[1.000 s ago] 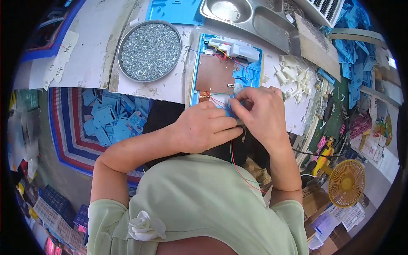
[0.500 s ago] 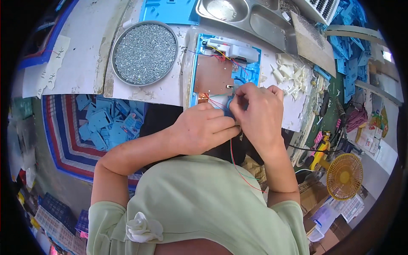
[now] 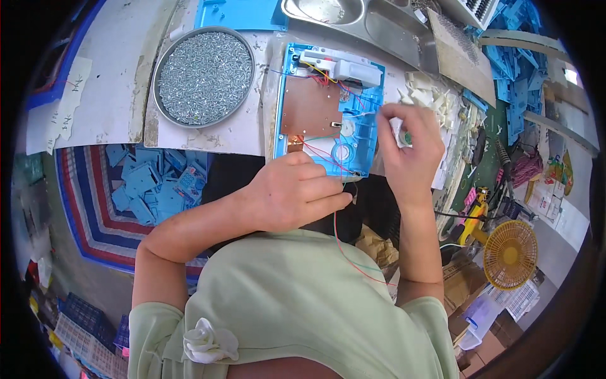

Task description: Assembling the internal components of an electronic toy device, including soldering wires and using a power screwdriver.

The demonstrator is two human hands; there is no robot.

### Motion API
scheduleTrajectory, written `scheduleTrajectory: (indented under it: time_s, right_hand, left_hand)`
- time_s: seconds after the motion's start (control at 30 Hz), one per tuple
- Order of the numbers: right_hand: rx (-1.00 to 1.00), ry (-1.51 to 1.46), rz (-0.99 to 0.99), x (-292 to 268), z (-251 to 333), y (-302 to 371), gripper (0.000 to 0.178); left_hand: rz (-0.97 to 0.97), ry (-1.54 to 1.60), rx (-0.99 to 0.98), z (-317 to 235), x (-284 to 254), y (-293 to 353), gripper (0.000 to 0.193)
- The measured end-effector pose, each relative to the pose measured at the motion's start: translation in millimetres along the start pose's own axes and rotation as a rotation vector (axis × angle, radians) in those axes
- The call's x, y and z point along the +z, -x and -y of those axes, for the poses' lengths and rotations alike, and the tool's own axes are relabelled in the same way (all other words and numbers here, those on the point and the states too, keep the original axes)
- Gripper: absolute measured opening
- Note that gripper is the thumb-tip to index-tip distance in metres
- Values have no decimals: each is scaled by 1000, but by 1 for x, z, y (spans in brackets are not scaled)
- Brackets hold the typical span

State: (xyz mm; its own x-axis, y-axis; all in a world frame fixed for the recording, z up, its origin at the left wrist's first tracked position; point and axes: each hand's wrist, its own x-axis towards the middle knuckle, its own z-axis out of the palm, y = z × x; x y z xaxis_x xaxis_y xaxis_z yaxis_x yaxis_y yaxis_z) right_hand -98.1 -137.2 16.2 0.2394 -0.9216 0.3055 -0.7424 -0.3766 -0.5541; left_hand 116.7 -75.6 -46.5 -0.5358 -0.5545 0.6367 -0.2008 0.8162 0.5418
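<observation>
A shallow blue plastic case (image 3: 372,95) lies open on the bench before me. A brown circuit board (image 3: 309,107) and a white-grey module (image 3: 353,71) sit inside it, with thin coloured wires running between them. My left hand (image 3: 300,192) grips the case's near edge, its fingers curled and partly hidden underneath. Red and green wires (image 3: 336,227) trail from that edge over my lap. At the right side of the case, my right hand (image 3: 413,155) has thumb and forefinger pinched together. A thin pale strand ends beside those fingertips; what they hold is too small to make out.
A round metal dish of small screws (image 3: 205,79) stands left of the case. Behind it are a blue panel (image 3: 240,14) and a compartmented steel tray (image 3: 385,28). White plastic parts (image 3: 423,95) lie to the right. Below left, a striped bag (image 3: 88,208) holds blue parts.
My right hand has moved right and up, away from my left hand, uncovering a round ring in the case's near right corner. My left hand stays at the near edge.
</observation>
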Motion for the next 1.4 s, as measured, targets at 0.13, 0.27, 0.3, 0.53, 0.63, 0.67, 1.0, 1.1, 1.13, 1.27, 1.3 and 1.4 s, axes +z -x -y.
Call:
scheduleTrajectory:
  time_s: [0.13, 0.27, 0.3, 0.53, 0.63, 0.67, 1.0, 1.1, 1.13, 1.27, 1.3, 1.4]
  right_hand:
    - [-359, 117, 193, -4, 13, 5, 36]
    - [-369, 138, 344, 6, 19, 35, 48]
    - [-366, 163, 325, 11, 24, 37, 49]
    - [-351, -30, 234, 53, 54, 46, 39]
    - [-343, -8, 217, 58, 54, 48, 30]
    - [-352, 3, 211, 58, 53, 49, 31]
    - [-362, -162, 215, -22, 12, -3, 23]
    - [52, -244, -113, -74, -66, -94, 13]
    - [-28, -46, -297, -86, -93, -134, 12]
    - [-263, 465, -366, -100, -195, -233, 12]
    - [-327, 479, -361, -91, -209, -248, 11]
    - [-451, 509, -355, -71, -220, -275, 7]
  left_hand:
    - [1, -4, -23, -4, -21, -1, 32]
    - [-96, -148, -253, -1, -50, 18, 29]
    - [-151, -168, -428, -3, -54, 19, 23]
    - [197, -183, -554, -36, -38, 49, 12]
    - [308, -71, -520, -37, -47, 51, 13]
    - [352, -42, -490, -35, -57, 47, 15]
    - [128, 11, -413, 11, -56, 29, 22]
    - [106, -46, -396, 9, -59, 31, 24]
    - [105, -44, -399, 8, -58, 31, 27]
    - [134, -13, -388, 11, -54, 22, 30]
    - [140, -12, -399, 10, -55, 21, 30]
    - [117, -24, -432, 8, -56, 23, 30]
